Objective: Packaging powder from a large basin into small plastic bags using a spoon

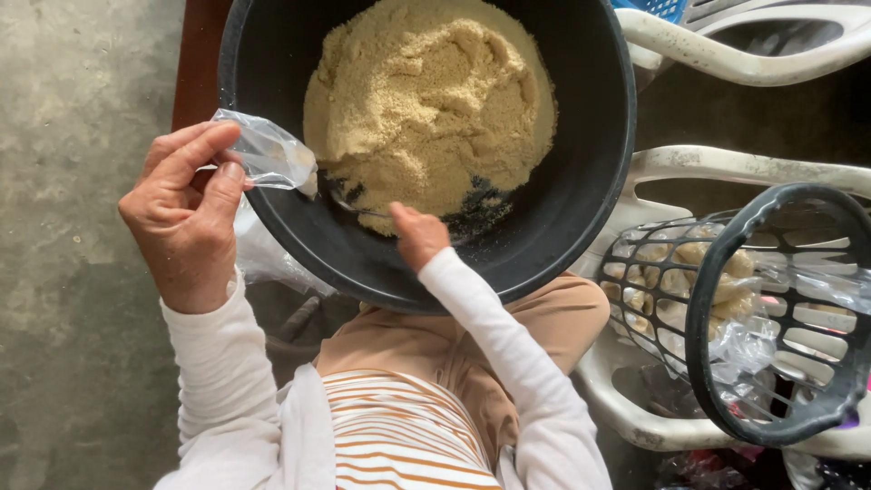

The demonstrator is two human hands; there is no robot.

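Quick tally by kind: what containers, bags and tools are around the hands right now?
Black bowl of tan crumbs: 1
Black basket holding filled bags: 1
Empty clear bag in the left hand: 1
Spoon held by the right hand: 1
White plastic chairs: 2
Total: 6
The filled bags in the basket overlap too much to count.

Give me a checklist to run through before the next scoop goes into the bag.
1. Small clear plastic bag pinched in left hand over the basin rim: ok.
2. Bag mouth open: cannot tell.
3. Right hand on the spoon in the basin: ok.
4. Spoon loaded: cannot tell, its bowl is buried.
5. Tan meal left in the black basin: ok, plenty.
6. Black basket of filled bags alongside: ok.
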